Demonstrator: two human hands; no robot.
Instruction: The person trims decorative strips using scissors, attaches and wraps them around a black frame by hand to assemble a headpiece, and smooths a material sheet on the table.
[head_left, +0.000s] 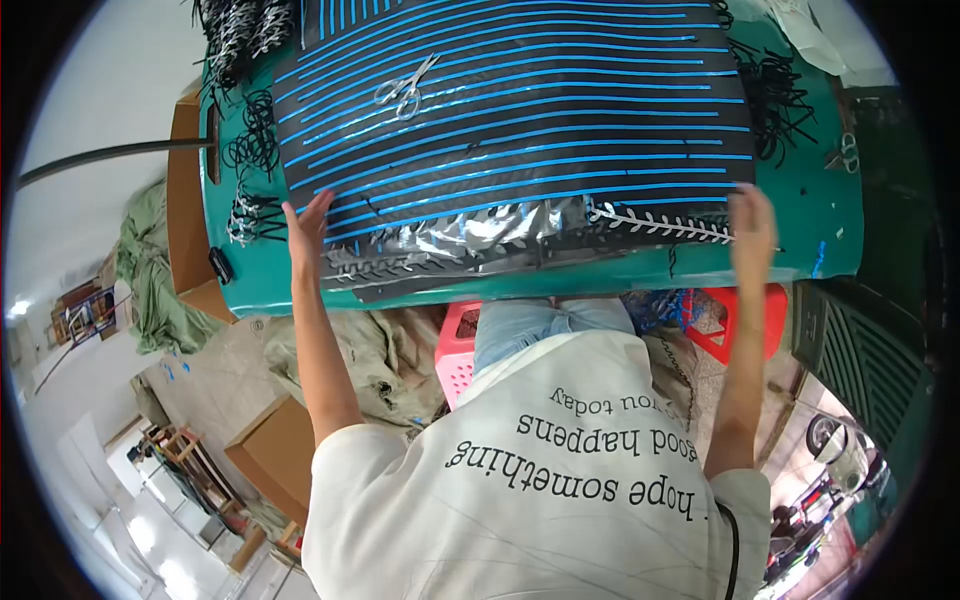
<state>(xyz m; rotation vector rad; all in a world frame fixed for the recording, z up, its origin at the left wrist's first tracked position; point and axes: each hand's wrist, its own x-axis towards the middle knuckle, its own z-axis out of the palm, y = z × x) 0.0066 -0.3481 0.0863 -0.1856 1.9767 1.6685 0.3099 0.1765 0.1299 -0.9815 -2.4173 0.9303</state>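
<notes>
A black sheet (520, 110) crossed by many blue strips lies on the green table (835, 215). My left hand (310, 218) is at the sheet's lower left corner, its thumb and fingers apart and nothing visible between them. At the lower right corner my right hand (752, 222) is blurred, and its fingers cannot be made out clearly. Between the hands, clear plastic film (490, 228) shines along the near edge. A white leaf-patterned trim (660, 222) runs there towards my right hand. Silver scissors (407, 90) rest on the sheet's upper left part.
Bundles of black cords (252, 135) lie left of the sheet, with more cords (780, 100) on the right. Another pair of scissors (849, 152) is at the right edge. A small black object (220, 264) sits at the left edge, near a cardboard box (187, 220).
</notes>
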